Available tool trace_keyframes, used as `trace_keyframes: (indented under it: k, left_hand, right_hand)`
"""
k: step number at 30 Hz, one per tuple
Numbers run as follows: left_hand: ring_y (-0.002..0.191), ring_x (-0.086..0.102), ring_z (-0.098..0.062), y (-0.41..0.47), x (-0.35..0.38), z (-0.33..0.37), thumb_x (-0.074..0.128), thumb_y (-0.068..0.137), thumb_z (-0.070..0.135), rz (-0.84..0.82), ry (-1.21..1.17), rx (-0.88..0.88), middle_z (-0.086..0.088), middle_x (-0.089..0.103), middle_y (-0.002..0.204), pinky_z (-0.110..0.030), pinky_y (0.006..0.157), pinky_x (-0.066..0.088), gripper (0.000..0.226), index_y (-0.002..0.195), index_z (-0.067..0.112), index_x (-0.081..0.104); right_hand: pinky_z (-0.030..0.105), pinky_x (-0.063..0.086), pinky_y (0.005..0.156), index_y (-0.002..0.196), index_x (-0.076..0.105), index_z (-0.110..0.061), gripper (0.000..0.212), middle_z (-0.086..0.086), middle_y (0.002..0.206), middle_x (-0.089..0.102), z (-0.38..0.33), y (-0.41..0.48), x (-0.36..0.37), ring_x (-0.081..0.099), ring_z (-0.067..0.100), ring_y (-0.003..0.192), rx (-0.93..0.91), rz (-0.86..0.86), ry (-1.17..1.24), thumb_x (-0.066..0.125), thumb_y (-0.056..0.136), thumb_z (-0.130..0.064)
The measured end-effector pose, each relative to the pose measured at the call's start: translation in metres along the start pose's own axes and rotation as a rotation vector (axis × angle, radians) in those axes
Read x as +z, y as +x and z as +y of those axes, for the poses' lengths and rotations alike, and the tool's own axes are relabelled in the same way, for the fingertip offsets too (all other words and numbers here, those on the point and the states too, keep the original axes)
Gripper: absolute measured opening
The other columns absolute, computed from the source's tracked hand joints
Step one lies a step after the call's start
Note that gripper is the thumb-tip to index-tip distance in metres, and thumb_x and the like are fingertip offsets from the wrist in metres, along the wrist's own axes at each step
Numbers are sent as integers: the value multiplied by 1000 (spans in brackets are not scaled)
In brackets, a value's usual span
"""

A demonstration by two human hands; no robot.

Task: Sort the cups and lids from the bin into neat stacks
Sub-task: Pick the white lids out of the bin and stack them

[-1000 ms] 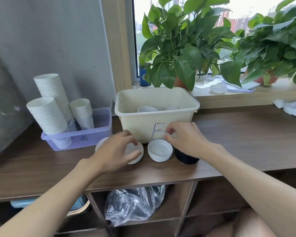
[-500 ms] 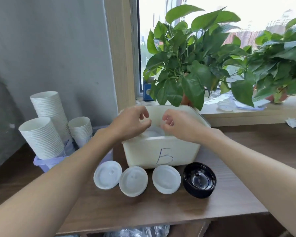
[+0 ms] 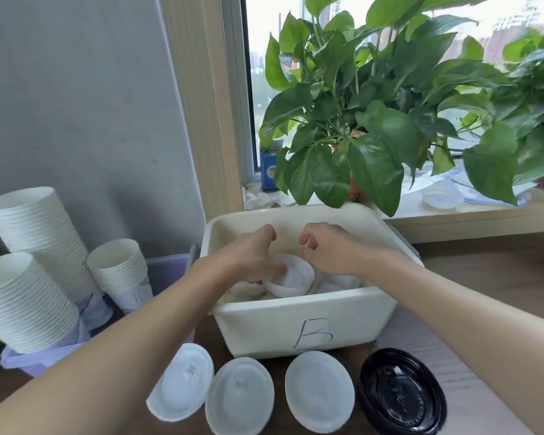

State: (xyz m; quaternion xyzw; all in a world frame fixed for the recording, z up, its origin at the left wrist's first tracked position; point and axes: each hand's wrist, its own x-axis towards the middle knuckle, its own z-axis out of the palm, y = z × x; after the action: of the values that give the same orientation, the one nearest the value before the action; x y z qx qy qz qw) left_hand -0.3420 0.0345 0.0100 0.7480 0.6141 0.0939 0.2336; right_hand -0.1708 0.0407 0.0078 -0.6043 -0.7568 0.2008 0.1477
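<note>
Both my hands are down inside the cream bin [image 3: 308,328] marked "B". My left hand [image 3: 252,255] grips a white lid [image 3: 292,279] lying among other white lids in the bin. My right hand [image 3: 330,251] hovers just right of it with fingers curled and apart; I see nothing in it. On the table in front of the bin lie three white lids [image 3: 239,394] in a row and one black lid [image 3: 402,390] at the right.
A purple tray [image 3: 41,361] at the left holds three stacks of white paper cups [image 3: 22,296]. Potted plants [image 3: 374,127] crowd the window sill behind the bin. A grey wall rises at the left, and the wooden table [image 3: 484,277] stretches right.
Both hands went from the lids on the table up over the bin's rim and down into it. My left hand has taken hold of a white lid inside.
</note>
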Motion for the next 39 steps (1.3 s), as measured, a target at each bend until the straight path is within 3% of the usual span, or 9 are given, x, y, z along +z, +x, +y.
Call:
trace_keyframes:
  k: [5,10,14,17,22,26,30,33,39]
  left_hand:
    - [72,71,-23,4,0,-3,66,92,19,5,-95,-86,-11,60,109,-39,73,62,54,139,9,41]
    - [62,73,-25,0,-2,2,52,96,7,61,-129,-84,-17,69,93,-31,59,61,15,104,1,63]
    - [59,60,-17,-1,-5,4,44,100,11,162,-82,-94,-16,63,100,-16,34,40,14,103,6,57]
    - [61,59,-19,-4,-7,6,34,102,10,237,-108,-113,-16,61,103,-20,34,41,28,126,5,47]
    - [54,62,-25,-8,-13,9,33,103,15,369,-288,-114,-15,58,99,-17,29,36,28,128,4,38]
    - [67,69,-30,-10,-17,7,38,104,20,517,-438,-94,-5,53,96,-22,38,44,12,108,9,38]
    - [88,66,-32,-12,-20,7,35,104,14,585,-520,-116,-9,49,111,-24,42,49,15,117,8,34]
    - [99,65,-31,-10,-18,7,38,103,8,491,-644,-52,-6,46,128,-23,46,55,24,125,16,35]
    - [105,65,-28,-18,-18,25,41,105,33,194,-968,60,-10,55,128,-38,66,63,22,111,26,60]
  right_hand:
    - [26,38,59,96,63,-6,21,4,87,62,0,-1,0,51,16,73,-22,-51,11,54,90,-24]
    - [30,26,55,62,40,-14,33,2,61,40,-1,-2,0,35,19,59,-24,-147,-50,56,89,-26]
    - [30,35,56,69,41,-14,37,5,65,48,-5,-5,-1,44,19,58,-24,-176,18,43,99,-35]
    - [34,48,60,79,48,-8,32,13,80,56,-5,-4,-2,55,26,63,21,-153,126,33,101,-25]
    - [28,50,76,122,55,-17,37,1,98,59,0,-4,-1,65,19,84,-38,-218,-34,64,86,-20]
    - [18,42,60,97,65,-16,18,-6,82,57,-1,-1,-5,55,15,81,-25,11,90,63,82,-7]
    - [23,36,52,86,64,-3,13,5,71,59,-3,-6,-15,47,17,65,-17,340,305,53,81,-2]
    - [11,35,47,94,65,-5,14,11,83,67,-10,-14,-22,49,15,64,-79,449,387,53,86,-4]
    - [16,38,52,87,62,-5,4,13,79,66,-12,-15,-20,49,14,62,-116,549,487,60,87,-9]
